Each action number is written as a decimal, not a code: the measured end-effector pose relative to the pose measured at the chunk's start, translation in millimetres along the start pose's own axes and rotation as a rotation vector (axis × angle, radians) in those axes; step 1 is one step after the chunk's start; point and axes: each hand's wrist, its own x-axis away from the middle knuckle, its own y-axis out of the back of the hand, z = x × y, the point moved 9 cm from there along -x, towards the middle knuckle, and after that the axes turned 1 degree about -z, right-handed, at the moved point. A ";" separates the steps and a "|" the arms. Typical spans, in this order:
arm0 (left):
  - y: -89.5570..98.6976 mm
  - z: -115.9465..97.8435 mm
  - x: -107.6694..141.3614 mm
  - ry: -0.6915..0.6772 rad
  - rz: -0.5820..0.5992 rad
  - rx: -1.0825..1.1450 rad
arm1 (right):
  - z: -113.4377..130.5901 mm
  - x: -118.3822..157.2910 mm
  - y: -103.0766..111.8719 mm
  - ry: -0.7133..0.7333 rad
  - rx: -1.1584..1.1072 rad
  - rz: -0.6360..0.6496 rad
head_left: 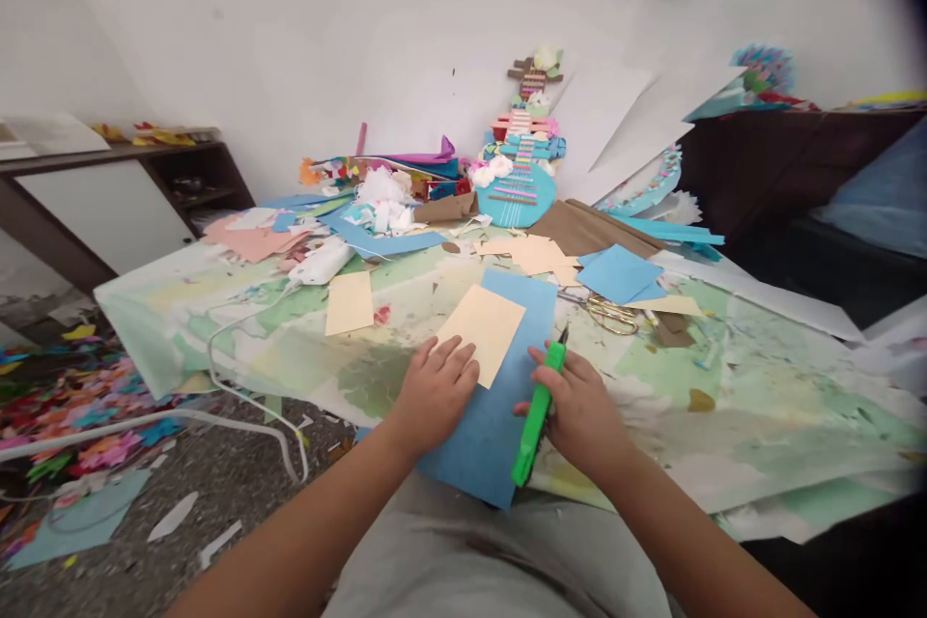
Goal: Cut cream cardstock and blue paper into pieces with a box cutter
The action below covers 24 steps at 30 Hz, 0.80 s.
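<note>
My left hand [438, 396] lies flat with its fingers spread over the lower edge of a cream paper sheet [487, 323]. That sheet rests at an angle on a larger blue sheet [482, 435], which reaches past the table's front edge towards my lap. My right hand [583, 406] is closed around a green utility knife [537, 420], its dark pointed tip facing up and away from me. The knife is over the right edge of the blue sheet. Another cream piece [349, 303] lies to the left of my left hand.
Gold-handled scissors [612, 314] and blue squares [619, 272] lie to the right. A white glue gun [323, 261] with a cord is at the left. A blue guitar-shaped craft [518, 193] leans on the wall. Colourful scraps [94, 406] cover the floor at left.
</note>
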 end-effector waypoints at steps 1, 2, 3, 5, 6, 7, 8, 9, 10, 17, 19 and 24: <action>-6.6 -2.7 -2.0 0.002 0.025 0.004 | -7.5 -4.7 -4.6 -0.035 -0.003 0.047; -12.5 -5.1 -4.2 0.010 0.049 0.010 | -14.2 -7.7 -9.9 -0.062 -0.012 0.105; -17.5 -7.3 -6.6 0.020 0.072 0.020 | -19.5 -9.1 -15.1 -0.079 -0.032 0.170; -24.7 -12.4 -12.8 0.023 0.118 0.053 | -27.4 -8.4 -20.6 -0.099 -0.115 0.268; -27.4 -15.8 -16.8 0.008 0.145 0.078 | -31.5 -8.1 -19.3 -0.121 -0.175 0.279; -29.8 -18.8 -21.4 -0.009 0.172 0.106 | -36.2 -8.9 -15.4 -0.153 -0.239 0.263; -32.3 -21.1 -26.4 -0.023 0.202 0.136 | -41.3 -10.7 -10.6 -0.190 -0.299 0.232; -35.2 -22.2 -31.5 -0.030 0.236 0.167 | -45.9 -13.9 -6.6 -0.220 -0.347 0.205; -38.5 -22.3 -36.5 -0.030 0.272 0.197 | -49.2 -18.3 -4.6 -0.237 -0.379 0.192; -40.9 -4.8 -44.8 0.003 0.361 0.355 | -57.8 -57.1 -43.0 -0.234 -0.414 0.390; -30.9 2.9 -35.6 -0.014 0.322 0.347 | -64.6 -62.6 -51.7 -0.258 -0.405 0.386; -27.0 -9.3 -2.0 -0.248 0.260 0.211 | -78.5 -67.4 -62.4 -0.277 -0.341 0.379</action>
